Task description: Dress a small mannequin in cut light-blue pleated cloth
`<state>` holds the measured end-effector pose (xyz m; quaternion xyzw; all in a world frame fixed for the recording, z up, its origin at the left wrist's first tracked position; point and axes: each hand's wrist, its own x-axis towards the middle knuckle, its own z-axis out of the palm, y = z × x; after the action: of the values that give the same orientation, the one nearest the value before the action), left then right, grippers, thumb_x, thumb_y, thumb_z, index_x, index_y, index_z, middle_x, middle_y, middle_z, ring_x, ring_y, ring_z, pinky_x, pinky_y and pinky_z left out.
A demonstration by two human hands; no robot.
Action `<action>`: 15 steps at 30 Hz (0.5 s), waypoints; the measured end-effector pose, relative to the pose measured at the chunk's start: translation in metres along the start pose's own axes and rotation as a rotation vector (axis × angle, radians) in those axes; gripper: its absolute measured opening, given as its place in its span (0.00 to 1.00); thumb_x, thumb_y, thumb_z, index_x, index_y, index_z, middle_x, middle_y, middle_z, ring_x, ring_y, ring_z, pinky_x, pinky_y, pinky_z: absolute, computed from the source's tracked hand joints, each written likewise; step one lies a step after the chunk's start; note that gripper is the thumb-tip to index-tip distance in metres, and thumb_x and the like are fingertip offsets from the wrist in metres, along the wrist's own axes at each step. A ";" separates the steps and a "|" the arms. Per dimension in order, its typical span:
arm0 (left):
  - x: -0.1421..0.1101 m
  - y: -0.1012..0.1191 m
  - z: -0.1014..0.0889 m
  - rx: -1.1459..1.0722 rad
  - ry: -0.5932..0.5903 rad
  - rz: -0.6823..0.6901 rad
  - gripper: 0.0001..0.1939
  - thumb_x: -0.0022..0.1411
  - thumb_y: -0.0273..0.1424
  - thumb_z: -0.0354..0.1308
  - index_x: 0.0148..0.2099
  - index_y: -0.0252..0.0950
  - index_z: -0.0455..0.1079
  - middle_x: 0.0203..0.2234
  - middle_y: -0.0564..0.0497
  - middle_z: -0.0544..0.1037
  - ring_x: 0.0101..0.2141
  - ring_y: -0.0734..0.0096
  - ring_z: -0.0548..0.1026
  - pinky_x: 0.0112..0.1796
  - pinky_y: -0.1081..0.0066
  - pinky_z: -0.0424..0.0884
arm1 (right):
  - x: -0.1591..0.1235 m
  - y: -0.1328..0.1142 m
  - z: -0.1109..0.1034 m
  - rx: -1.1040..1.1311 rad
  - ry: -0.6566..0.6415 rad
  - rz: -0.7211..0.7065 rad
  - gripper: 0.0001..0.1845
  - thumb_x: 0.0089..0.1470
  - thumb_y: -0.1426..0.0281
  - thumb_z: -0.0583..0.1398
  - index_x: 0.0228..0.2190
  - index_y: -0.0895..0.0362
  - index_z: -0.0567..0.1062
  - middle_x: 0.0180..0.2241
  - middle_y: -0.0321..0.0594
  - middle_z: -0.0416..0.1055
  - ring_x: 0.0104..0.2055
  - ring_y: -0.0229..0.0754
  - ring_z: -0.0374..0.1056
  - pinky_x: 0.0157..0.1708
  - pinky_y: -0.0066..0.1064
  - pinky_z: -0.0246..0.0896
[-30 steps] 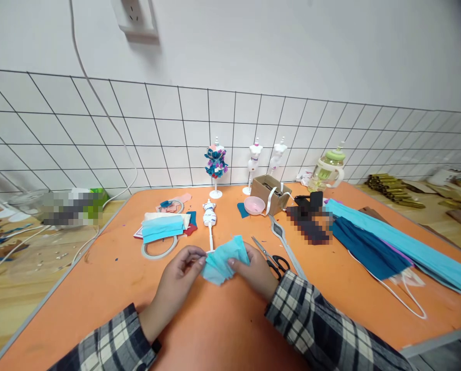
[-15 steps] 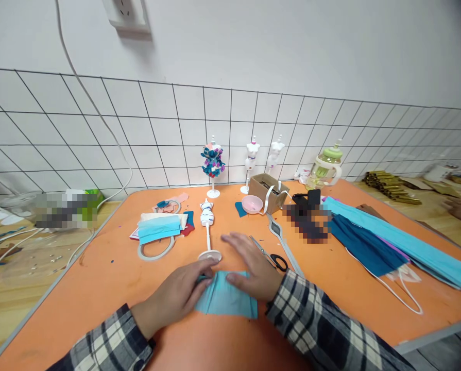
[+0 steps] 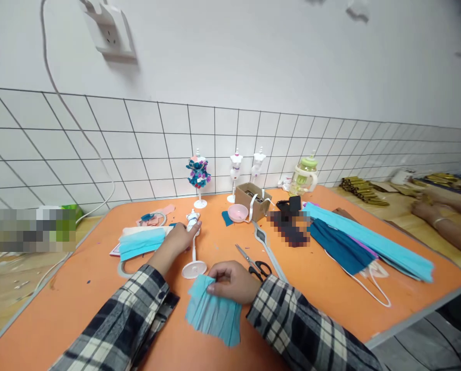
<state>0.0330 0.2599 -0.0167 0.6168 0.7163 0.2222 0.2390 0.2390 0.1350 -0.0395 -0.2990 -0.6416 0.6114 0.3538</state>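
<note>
- Light blue cloth (image 3: 215, 312), pleated, one piece: hangs from the fingertips of your right hand (image 3: 236, 281) and spreads below them over the orange table (image 3: 110, 314). Gathered where you pinch it, fanned at its lower edge; the pinch seems meant to keep the folds bunched.
- Right hand, fingers: thumb and forefinger closed on the cloth's upper edge, the others curled in. The hold at one edge appears to leave most of the piece free.
- Left hand (image 3: 178, 239), fingers: partly closed around the torso of a small white mannequin (image 3: 194, 270), thumb on the near side. Whether every finger touches it cannot be told.
- Small white mannequin, one: torso within your left fingers, round base towards you, just beyond the cloth and your right fingertips. Gripping the torso probably steadies it while its base stays unobstructed.
- Scissors (image 3: 248, 257), black-handled, one pair: just beyond your right knuckles, blades pointing away; likely laid there for easy reach.
- Pale blue mask (image 3: 143, 243), one: beside your left fingers, on their outer side, partly over a roll of tape (image 3: 124, 270).
- Pink bowl (image 3: 238, 213), one: beyond your right fingers, against a cardboard box (image 3: 259, 206).
- Flower-covered mannequin (image 3: 198, 174), one: upright beyond your left fingers, near the wall, perhaps set back to keep its trimmings from being brushed.
</note>
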 end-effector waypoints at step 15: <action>-0.023 -0.015 -0.006 -0.462 -0.153 -0.009 0.21 0.43 0.44 0.67 0.35 0.36 0.69 0.27 0.46 0.80 0.34 0.56 0.80 0.33 0.66 0.73 | 0.011 0.021 -0.007 0.142 -0.012 0.107 0.29 0.37 0.46 0.72 0.29 0.58 0.78 0.26 0.34 0.72 0.28 0.35 0.65 0.32 0.28 0.60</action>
<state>0.0209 0.2350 -0.0193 0.5575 0.6289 0.3318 0.4285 0.2377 0.1492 -0.0598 -0.3035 -0.5818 0.6751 0.3371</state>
